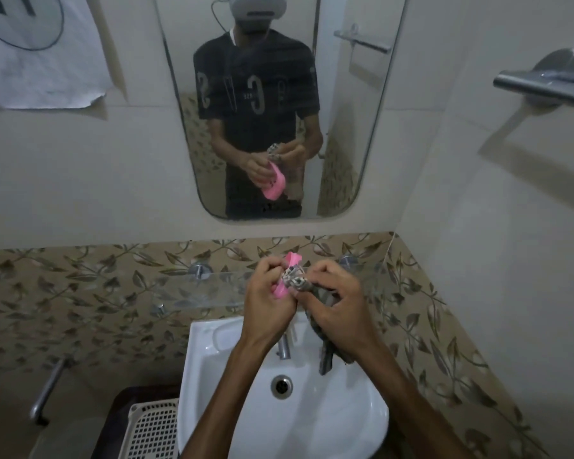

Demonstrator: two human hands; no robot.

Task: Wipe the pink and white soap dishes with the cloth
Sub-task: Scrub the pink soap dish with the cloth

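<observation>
My left hand grips the pink soap dish, holding it on edge above the sink. Pink shows above and below my fingers. My right hand holds a patterned grey-and-white cloth, bunched against the dish's inner face. The cloth's dark tail hangs down past my right wrist over the basin. The mirror shows the same grip from the front. No white soap dish is in view.
A white sink with a chrome tap lies under my hands. A glass shelf runs along the tiled wall behind them. A white perforated basket stands at lower left. A chrome towel bar juts from the right wall.
</observation>
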